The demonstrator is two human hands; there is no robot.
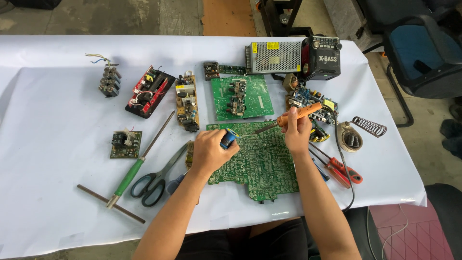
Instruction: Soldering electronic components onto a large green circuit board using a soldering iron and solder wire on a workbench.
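Green fibreglass: we log one large circuit board [257, 163] lying flat at the near middle of the white table [53, 144]. We judge it light, stiff and fragile; hold it by its edges. Our left hand [208, 153] rests on it, fingers curled around a blue solder spool [228, 139]. Our right hand [296, 131] is wrapped around an orange soldering iron [293, 117], tip touching the board. Far right: a perforated metal box [273, 57] with small yellow labels, beside a black radio [321, 58].

Bare forearms, no sleeves; black clothing at lap.
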